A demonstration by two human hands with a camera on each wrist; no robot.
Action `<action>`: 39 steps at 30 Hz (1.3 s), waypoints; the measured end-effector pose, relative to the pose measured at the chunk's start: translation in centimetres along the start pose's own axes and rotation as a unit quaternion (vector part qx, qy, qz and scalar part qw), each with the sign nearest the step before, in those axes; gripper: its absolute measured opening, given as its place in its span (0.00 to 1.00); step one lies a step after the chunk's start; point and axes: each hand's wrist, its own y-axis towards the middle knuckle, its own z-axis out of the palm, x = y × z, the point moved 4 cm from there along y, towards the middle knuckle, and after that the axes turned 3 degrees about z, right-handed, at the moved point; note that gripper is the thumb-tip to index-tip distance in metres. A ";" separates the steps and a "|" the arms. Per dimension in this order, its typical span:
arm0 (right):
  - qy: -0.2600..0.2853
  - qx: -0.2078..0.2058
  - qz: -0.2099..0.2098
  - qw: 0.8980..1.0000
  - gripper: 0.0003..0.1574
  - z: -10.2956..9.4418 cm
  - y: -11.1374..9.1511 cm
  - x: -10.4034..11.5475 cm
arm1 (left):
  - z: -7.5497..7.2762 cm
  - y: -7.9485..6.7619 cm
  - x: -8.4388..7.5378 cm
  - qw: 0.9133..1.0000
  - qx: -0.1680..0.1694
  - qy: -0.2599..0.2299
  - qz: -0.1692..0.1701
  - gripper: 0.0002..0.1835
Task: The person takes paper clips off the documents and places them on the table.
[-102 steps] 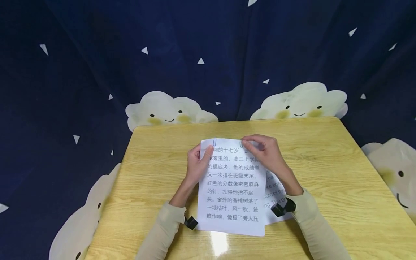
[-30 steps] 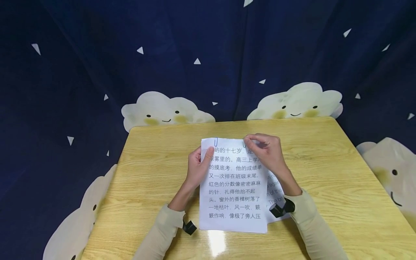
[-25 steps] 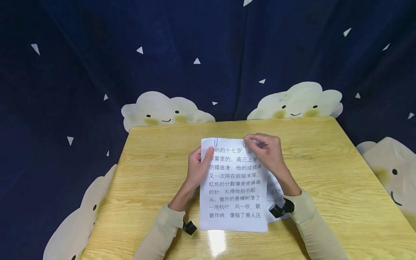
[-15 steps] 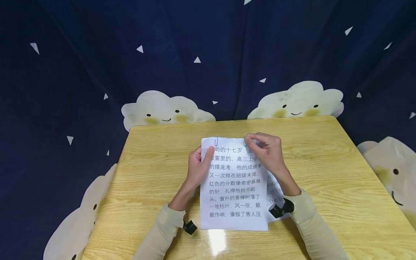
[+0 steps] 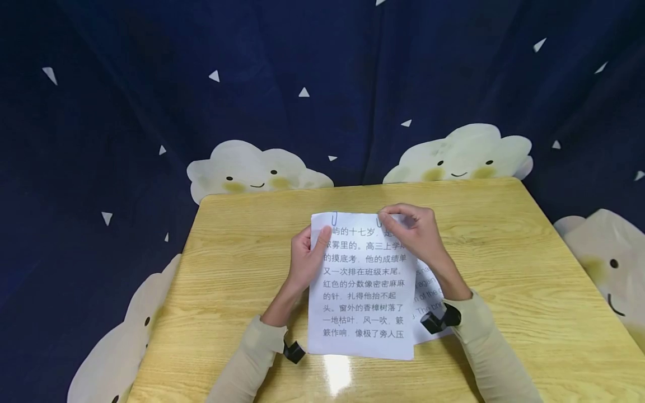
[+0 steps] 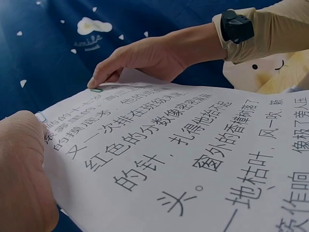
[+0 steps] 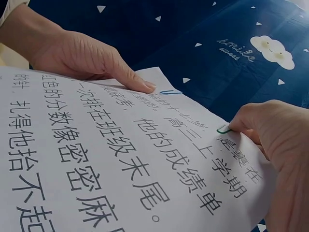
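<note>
Hands meet at the far edge of a white sheet printed with large black Chinese characters (image 5: 360, 285), which is held just above a glossy light-wood table (image 5: 504, 263). The left hand (image 5: 304, 258) grips the sheet's left margin, thumb flat across the printed face just below a blue wire paper clip (image 5: 334, 218) and the other fingers curled underneath. The right hand (image 5: 415, 232) arches over the top right corner, forearm angled in from the near right, fingertips drawn narrow and pinching a green wire paper clip (image 7: 223, 128) against the sheet's top edge; the right wrist view shows the clip's loop just beside the fingertip, sitting on the paper's edge. Both clips sit on the same far edge, apart from each other, the blue one nearer the left corner.

A second white sheet with English print (image 5: 428, 302) lies flat on the table under the right forearm, partly covered by the held sheet. Both cream sleeves (image 5: 252, 358) rest near the table's near edge. Bare wood spreads wide to the left, right and far side of the papers. Behind the table hangs a dark blue curtain with white triangles and smiling cream clouds (image 5: 257, 173).
</note>
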 end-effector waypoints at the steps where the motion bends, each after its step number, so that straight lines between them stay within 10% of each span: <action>1: 0.000 0.002 -0.001 1.000 0.07 0.0 0.0 0.0 | 0.0 0.0 0.0 1.000 -0.001 -0.001 0.000 0.17; 39: -0.005 -0.089 -0.047 0.995 0.05 1.0 -0.3 0.5 | 0.2 -0.2 0.0 1.000 0.012 0.005 0.020 0.19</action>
